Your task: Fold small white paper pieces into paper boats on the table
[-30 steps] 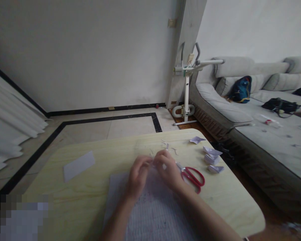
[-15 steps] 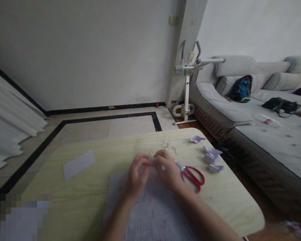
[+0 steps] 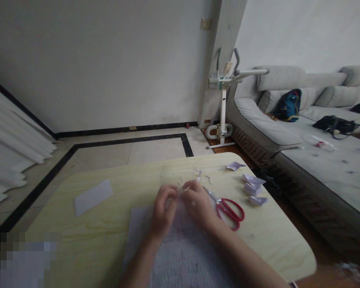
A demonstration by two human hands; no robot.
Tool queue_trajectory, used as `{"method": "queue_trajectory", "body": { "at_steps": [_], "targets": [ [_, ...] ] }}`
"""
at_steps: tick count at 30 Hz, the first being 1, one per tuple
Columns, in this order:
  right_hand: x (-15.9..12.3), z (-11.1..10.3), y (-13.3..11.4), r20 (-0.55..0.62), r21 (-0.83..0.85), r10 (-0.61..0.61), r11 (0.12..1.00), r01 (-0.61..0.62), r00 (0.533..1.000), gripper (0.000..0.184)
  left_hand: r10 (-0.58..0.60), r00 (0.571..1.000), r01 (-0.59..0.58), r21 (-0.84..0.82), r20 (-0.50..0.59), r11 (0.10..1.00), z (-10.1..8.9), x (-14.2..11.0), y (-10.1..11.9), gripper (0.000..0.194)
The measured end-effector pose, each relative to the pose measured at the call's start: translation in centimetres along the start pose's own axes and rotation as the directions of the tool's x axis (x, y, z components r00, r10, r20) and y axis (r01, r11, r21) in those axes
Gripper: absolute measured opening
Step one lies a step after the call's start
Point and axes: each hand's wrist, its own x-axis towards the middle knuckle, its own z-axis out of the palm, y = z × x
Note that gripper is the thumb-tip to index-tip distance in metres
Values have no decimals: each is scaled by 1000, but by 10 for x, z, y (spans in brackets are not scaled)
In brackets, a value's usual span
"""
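Note:
My left hand (image 3: 165, 206) and my right hand (image 3: 198, 203) meet above the top edge of a large written-on sheet of paper (image 3: 180, 256). Their fingertips pinch a small whitish piece of paper (image 3: 180, 190) between them; most of it is hidden by the fingers. Just right of my right hand lie scissors with red handles (image 3: 231, 211), blades pointing up and left. Thin paper scraps (image 3: 199, 175) are scattered beyond my fingers. Several folded paper pieces (image 3: 253, 188) sit along the table's right side.
A white paper rectangle (image 3: 93, 197) lies on the left of the light wooden table (image 3: 102, 240). Past the table's right edge stands a grey sofa (image 3: 327, 176) with bags on it. A white exercise machine (image 3: 223, 108) stands by the wall beyond.
My right hand has shifted slightly left and its fingers have turned a little, uncovering more of the scissor blades. Both hands keep hold of the small piece of paper.

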Motion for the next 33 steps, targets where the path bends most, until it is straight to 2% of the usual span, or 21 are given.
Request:
{"method": "queue_trajectory", "body": {
  "at_steps": [4,10,15,20,25,29,33],
  "targets": [
    [3,-2,-3,-35,33,19,999,-18,999,20,-163,986,161,-75,-26,984,2,1,4,22],
    [5,-3,-6,-50,78,24,997,-20,998,23,-238,970,243,-149,55,958,4,3,9,21],
    [4,-1,-3,-42,77,62,995,-59,997,35,-291,951,308,-243,103,920,4,3,3,28],
    [4,-1,0,-78,96,176,981,-169,981,45,-340,940,337,-256,37,906,2,6,5,34],
    [6,-3,0,-104,83,220,974,-212,970,31,-358,932,340,-201,-57,919,1,9,8,30],
    [6,-3,0,-44,98,272,959,-267,961,17,-336,931,307,-195,-141,932,1,10,6,28],
    [7,-1,-1,80,118,317,939,-324,945,20,-293,946,273,-146,-141,951,0,10,9,24]
  ]
}}
